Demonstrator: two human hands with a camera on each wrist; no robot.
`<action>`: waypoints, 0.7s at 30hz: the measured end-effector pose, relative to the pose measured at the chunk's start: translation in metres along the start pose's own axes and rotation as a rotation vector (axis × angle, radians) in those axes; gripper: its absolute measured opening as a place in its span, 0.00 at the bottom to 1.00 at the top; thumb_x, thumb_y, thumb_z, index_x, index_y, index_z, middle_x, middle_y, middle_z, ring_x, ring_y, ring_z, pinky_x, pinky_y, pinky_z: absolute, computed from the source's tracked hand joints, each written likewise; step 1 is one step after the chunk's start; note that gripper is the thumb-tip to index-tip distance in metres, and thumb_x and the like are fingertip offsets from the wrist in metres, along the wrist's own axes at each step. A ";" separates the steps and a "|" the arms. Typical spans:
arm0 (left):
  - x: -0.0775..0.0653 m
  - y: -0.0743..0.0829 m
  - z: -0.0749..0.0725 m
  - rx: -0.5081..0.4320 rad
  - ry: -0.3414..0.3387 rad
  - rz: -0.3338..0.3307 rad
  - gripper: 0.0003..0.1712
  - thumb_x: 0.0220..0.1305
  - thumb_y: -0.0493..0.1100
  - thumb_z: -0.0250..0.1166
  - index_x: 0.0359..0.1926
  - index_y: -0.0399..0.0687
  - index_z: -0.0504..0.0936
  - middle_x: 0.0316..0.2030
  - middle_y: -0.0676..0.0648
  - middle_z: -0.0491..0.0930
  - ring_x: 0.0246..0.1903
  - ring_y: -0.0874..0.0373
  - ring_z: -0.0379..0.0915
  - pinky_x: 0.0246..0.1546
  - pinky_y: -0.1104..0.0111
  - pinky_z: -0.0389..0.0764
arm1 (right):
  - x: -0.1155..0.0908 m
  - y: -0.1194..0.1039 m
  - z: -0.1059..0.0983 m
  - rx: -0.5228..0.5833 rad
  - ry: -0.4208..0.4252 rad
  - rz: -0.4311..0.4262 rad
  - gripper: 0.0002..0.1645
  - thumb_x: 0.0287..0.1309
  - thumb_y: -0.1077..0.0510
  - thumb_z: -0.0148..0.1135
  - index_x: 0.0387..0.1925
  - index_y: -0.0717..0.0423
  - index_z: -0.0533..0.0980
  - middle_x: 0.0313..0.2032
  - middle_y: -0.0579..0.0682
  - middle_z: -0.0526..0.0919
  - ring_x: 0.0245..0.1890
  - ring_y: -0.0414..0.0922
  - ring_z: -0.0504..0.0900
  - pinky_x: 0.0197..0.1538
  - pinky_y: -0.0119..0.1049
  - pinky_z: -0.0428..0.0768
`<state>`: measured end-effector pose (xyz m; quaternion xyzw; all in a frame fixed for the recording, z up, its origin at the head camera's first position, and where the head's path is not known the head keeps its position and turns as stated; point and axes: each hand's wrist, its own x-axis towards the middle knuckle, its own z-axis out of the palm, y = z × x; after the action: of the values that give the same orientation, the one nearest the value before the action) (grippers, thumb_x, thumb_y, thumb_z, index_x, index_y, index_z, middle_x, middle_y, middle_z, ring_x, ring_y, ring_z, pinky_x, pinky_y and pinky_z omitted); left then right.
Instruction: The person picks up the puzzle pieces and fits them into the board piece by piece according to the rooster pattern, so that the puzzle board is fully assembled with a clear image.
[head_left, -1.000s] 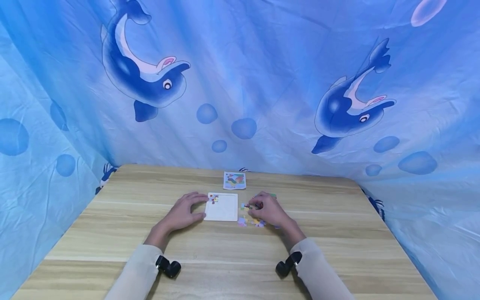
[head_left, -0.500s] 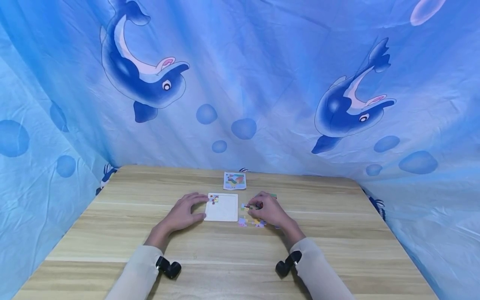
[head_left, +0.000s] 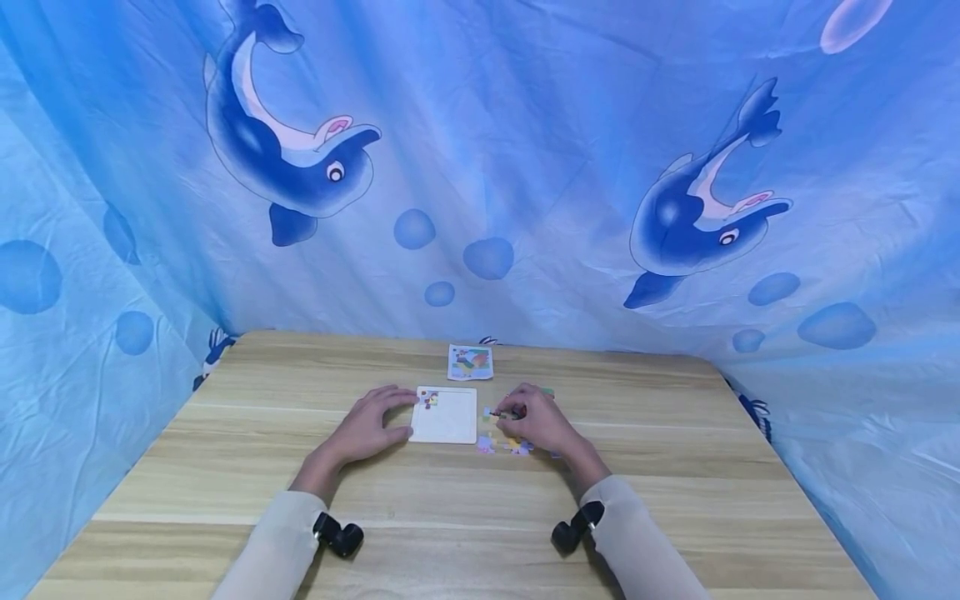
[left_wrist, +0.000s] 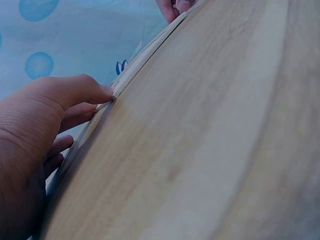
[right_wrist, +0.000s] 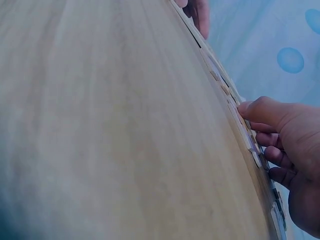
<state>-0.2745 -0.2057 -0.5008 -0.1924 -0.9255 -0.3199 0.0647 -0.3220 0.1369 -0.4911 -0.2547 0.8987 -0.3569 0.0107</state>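
Worktop (head_left: pixel 450 517) is shared by a white tray (head_left: pixel 452 423), its left edge touched by the relaxed left hand (head_left: pixel 365 427), and, beside it, by the right hand (head_left: pixel 542 423), grip impossible to tell, at puzzle pieces (head_left: pixel 485 446), where picking seems under way, needing a clean pinch next.

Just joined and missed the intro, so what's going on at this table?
A person is doing a small jigsaw. Their left hand touches the left edge of a white tray, while their right hand is at the loose pieces beside it; whether it grips one is unclear. Only the tray's far left corner holds placed pieces. A picture card lies beyond.
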 end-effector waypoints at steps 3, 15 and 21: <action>0.000 0.000 0.000 0.004 0.000 -0.008 0.31 0.62 0.50 0.68 0.67 0.53 0.80 0.71 0.43 0.74 0.75 0.36 0.60 0.74 0.32 0.57 | 0.000 0.000 0.000 -0.004 0.005 -0.002 0.06 0.59 0.53 0.75 0.39 0.42 0.88 0.41 0.41 0.81 0.38 0.39 0.75 0.43 0.35 0.77; 0.002 -0.001 0.000 0.017 -0.002 0.001 0.31 0.62 0.50 0.68 0.67 0.53 0.80 0.70 0.43 0.74 0.75 0.36 0.61 0.73 0.31 0.57 | 0.000 -0.004 -0.004 0.023 0.036 0.002 0.07 0.58 0.54 0.75 0.40 0.44 0.89 0.41 0.43 0.82 0.38 0.41 0.77 0.42 0.34 0.78; 0.001 0.000 0.001 0.015 0.004 0.003 0.31 0.62 0.50 0.68 0.67 0.53 0.80 0.71 0.42 0.74 0.74 0.35 0.61 0.73 0.31 0.57 | 0.002 -0.008 -0.002 0.012 0.057 -0.016 0.07 0.58 0.52 0.75 0.40 0.42 0.88 0.43 0.41 0.83 0.43 0.41 0.80 0.51 0.42 0.81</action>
<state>-0.2755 -0.2048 -0.5018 -0.1925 -0.9274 -0.3134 0.0686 -0.3205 0.1322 -0.4837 -0.2515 0.8943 -0.3696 -0.0163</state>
